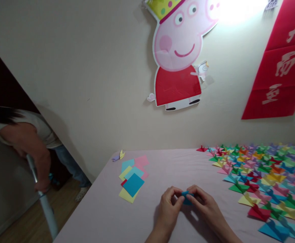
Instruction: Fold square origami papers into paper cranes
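Note:
Both my hands meet over the pink table, pinching a small folded blue paper between them. My left hand grips its left side with thumb and fingers closed. My right hand pinches the right side the same way. To the left of my hands lies a loose stack of coloured paper squares, blue on top, with yellow, pink and red under it.
Several folded paper cranes in many colours cover the table's right side. Two small folded pieces lie by the wall. At the left a person bends over a metal pole above the wooden floor. Wall decorations hang behind.

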Motion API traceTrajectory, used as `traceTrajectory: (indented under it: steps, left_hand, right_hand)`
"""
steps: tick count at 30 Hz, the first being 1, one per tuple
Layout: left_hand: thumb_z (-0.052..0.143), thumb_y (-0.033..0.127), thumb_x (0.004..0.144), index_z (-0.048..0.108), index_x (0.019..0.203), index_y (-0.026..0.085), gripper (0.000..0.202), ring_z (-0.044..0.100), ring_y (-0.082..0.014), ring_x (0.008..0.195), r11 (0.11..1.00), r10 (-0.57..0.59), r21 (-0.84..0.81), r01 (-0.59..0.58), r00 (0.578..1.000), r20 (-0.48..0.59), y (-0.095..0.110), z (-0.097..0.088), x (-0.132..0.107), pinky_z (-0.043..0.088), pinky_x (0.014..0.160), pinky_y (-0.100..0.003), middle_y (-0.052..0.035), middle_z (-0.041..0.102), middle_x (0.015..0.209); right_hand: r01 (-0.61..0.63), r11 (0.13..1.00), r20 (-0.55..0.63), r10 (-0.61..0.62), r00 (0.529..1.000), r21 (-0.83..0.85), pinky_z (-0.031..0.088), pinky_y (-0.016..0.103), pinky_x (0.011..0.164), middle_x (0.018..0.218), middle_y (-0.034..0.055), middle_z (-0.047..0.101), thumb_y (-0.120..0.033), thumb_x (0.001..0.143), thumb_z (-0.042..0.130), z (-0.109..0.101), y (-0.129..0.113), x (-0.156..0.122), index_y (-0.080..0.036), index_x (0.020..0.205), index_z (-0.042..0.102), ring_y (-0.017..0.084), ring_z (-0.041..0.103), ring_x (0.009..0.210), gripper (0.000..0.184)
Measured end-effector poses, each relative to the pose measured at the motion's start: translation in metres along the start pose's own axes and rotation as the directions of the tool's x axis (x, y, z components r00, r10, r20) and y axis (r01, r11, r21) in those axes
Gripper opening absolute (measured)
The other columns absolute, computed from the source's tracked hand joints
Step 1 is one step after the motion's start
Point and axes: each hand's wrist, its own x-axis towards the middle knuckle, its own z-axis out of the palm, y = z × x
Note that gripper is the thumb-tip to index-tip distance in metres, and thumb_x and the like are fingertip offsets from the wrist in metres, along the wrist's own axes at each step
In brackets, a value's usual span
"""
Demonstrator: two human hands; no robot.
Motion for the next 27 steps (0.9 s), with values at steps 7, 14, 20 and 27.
traceTrajectory:
  steps: [7, 14, 20, 27]
  left_hand:
    - [0.058, 0.031, 0.088, 0.060, 0.074, 0.021, 0.018, 0.055, -0.0167, 0.077, 0.996, 0.073, 0.053, -0.070, 0.996, -0.043, 0.006, -0.001, 0.000, 0.042, 0.070, -0.026, 0.0005, 0.061, 0.078]
    - [0.057, 0.027, 0.089, 0.060, 0.075, 0.021, 0.015, 0.055, -0.0171, 0.077, 0.989, 0.081, 0.128, -0.075, 0.996, -0.044, 0.008, -0.001, -0.001, 0.040, 0.070, -0.027, 0.0008, 0.060, 0.079]
    - [0.067, 0.027, 0.081, 0.062, 0.089, 0.023, 0.009, 0.055, -0.0162, 0.075, 0.996, -0.063, 0.058, 0.063, 0.998, 0.004, 0.003, 0.006, -0.005, 0.041, 0.068, -0.025, 0.0034, 0.062, 0.083]
    - [0.064, 0.030, 0.083, 0.061, 0.079, 0.023, 0.008, 0.054, -0.0158, 0.072, 0.991, -0.091, 0.098, 0.091, 0.996, 0.002, 0.003, 0.009, -0.006, 0.038, 0.063, -0.024, 0.0044, 0.060, 0.076]
  right_hand:
    - [0.005, 0.998, 0.001, -0.005, 1.000, -0.067, 0.048, 0.027, 0.061, 0.068, 0.0022, 0.064, -0.054, 0.078, 0.066, 0.003, 0.003, -0.002, -0.020, 0.068, 0.062, 0.018, 0.058, 0.066, 0.035]
    - [-0.039, 0.997, 0.028, 0.041, 0.999, -0.065, 0.047, 0.026, 0.060, 0.069, -0.0004, 0.064, -0.046, 0.077, 0.068, 0.003, 0.012, -0.002, -0.019, 0.082, 0.066, 0.016, 0.058, 0.064, 0.027]
    - [-0.104, 0.992, 0.019, 0.103, 0.994, 0.065, 0.047, 0.029, 0.061, 0.066, 0.0011, 0.065, -0.053, 0.076, 0.070, 0.001, 0.006, 0.000, -0.018, 0.072, 0.064, 0.018, 0.059, 0.065, 0.035]
    - [-0.081, 0.986, 0.017, 0.079, 0.997, 0.145, 0.048, 0.031, 0.064, 0.068, 0.0003, 0.062, -0.058, 0.077, 0.070, 0.000, 0.002, 0.000, -0.020, 0.071, 0.062, 0.018, 0.057, 0.067, 0.039]
